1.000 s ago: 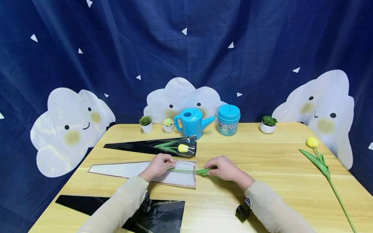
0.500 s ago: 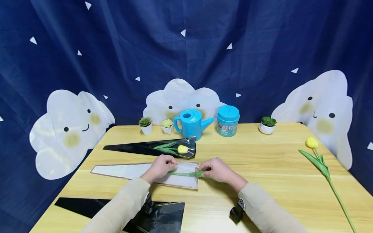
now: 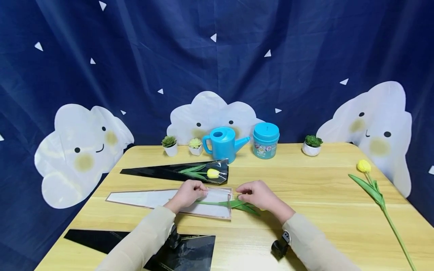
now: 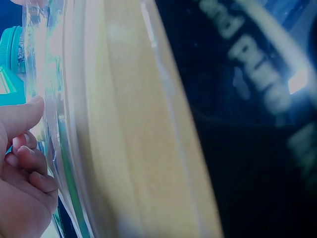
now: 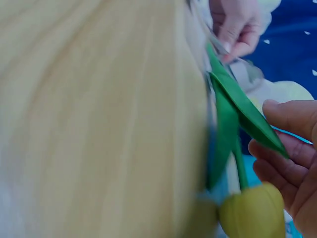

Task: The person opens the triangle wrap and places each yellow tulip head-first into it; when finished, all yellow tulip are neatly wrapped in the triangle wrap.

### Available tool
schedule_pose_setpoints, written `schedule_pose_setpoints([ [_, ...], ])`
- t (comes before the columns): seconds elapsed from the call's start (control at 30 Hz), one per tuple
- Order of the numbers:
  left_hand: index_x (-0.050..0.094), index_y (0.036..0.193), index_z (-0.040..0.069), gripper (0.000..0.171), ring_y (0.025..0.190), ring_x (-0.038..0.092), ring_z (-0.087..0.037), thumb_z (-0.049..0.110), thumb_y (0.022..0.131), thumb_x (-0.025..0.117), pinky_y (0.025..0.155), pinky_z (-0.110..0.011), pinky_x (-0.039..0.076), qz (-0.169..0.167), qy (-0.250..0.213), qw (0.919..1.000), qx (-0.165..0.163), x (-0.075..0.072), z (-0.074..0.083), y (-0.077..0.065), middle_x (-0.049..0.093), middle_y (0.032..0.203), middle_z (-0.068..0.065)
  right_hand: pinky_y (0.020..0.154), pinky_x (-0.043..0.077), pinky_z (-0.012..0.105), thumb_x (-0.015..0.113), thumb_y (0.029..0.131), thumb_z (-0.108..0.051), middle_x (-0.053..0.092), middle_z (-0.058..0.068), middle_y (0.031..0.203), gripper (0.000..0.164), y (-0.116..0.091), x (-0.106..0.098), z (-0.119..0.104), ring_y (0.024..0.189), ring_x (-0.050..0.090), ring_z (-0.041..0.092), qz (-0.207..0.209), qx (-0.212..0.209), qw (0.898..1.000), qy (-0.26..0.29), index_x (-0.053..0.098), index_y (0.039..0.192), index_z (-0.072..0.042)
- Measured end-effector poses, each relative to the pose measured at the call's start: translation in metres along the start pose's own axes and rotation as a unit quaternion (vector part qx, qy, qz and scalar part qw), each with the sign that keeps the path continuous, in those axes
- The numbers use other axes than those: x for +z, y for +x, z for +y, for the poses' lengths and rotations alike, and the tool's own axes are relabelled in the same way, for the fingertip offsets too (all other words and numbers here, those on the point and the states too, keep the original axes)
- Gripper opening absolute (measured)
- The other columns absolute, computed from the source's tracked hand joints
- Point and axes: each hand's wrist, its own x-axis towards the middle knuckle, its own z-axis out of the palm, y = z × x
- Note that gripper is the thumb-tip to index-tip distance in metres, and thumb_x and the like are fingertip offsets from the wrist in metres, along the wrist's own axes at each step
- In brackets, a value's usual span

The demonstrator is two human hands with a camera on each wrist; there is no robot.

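In the head view, a white flower sleeve [image 3: 140,197] with a clear front and pinkish edges lies mid-table, its wide mouth to the right. My left hand [image 3: 188,194] pinches the sleeve's clear film near the mouth. A tulip [image 3: 242,206] has its stem inside the sleeve; its green leaves partly stick out. My right hand [image 3: 259,194] is beside the leaves, hiding most of the bloom. In the right wrist view, the tulip's yellow bloom [image 5: 253,212] shows, and the right thumb and fingers stand apart around a leaf tip.
Behind lies a black sleeve [image 3: 156,170] holding a yellow tulip [image 3: 213,173]; another black sleeve [image 3: 190,250] lies in front. A loose tulip [image 3: 376,195] is at right. A blue watering can [image 3: 223,145], a teal tub [image 3: 266,141] and several potted succulents line the back.
The tulip has slid left, deeper into the sleeve. My right hand moved left with it, then loosened from the leaves and drew back right. The left hand stays at the sleeve.
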Motion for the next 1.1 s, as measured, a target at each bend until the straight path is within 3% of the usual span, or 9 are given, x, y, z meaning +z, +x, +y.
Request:
schedule_pose_setpoints([
  [0.2, 0.071, 0.078, 0.011, 0.007, 0.059, 0.043, -0.012, 0.007, 0.082, 0.068, 0.057, -0.026, 0.036, -0.001, 0.002, 1.0000, 0.006, 0.000, -0.002, -0.001, 0.069, 0.089, -0.002, 0.071, 0.049, 0.026, 0.065, 0.086, -0.015, 0.069, 0.007, 0.094, 0.019, -0.011, -0.016, 0.016, 0.082, 0.060, 0.013, 0.005, -0.001, 1.000, 0.008, 0.070, 0.100, -0.002],
  [0.53, 0.070, 0.078, 0.012, 0.007, 0.057, 0.042, -0.012, 0.006, 0.082, 0.068, 0.057, -0.026, 0.036, 0.000, 0.003, 0.9999, 0.013, 0.002, -0.002, -0.002, 0.065, 0.076, 0.002, 0.079, 0.048, 0.026, 0.066, 0.085, -0.026, 0.068, 0.003, 0.098, 0.025, -0.024, -0.023, 0.036, 0.092, 0.062, 0.016, -0.060, -0.027, 0.998, 0.012, 0.069, 0.101, -0.006],
  [0.77, 0.070, 0.078, 0.013, 0.008, 0.059, 0.045, -0.012, 0.007, 0.082, 0.068, 0.057, -0.025, 0.036, 0.001, 0.001, 1.0000, 0.007, 0.002, -0.002, -0.001, 0.066, 0.080, 0.000, 0.075, 0.048, 0.026, 0.066, 0.085, -0.018, 0.068, 0.001, 0.094, 0.017, -0.027, -0.022, 0.036, 0.084, 0.059, 0.006, -0.097, -0.074, 0.993, -0.002, 0.069, 0.098, -0.007],
  [0.93, 0.070, 0.079, 0.012, 0.007, 0.059, 0.045, -0.012, 0.007, 0.083, 0.067, 0.059, -0.025, 0.037, -0.003, 0.004, 1.0000, 0.006, 0.002, -0.002, 0.000, 0.064, 0.075, 0.000, 0.069, 0.046, 0.023, 0.065, 0.082, -0.011, 0.064, -0.007, 0.080, 0.003, -0.026, -0.018, 0.032, 0.072, 0.053, 0.001, -0.090, -0.075, 0.993, -0.024, 0.068, 0.080, -0.011],
  [1.1, 0.070, 0.079, 0.012, 0.007, 0.060, 0.044, -0.012, 0.007, 0.083, 0.067, 0.059, -0.026, 0.037, -0.009, 0.002, 0.9999, 0.005, 0.002, 0.000, 0.001, 0.060, 0.069, 0.001, 0.064, 0.043, 0.022, 0.063, 0.076, -0.003, 0.057, -0.011, 0.070, 0.013, -0.024, -0.014, 0.031, 0.064, 0.047, 0.001, -0.084, -0.067, 0.993, -0.039, 0.061, 0.069, -0.013],
])
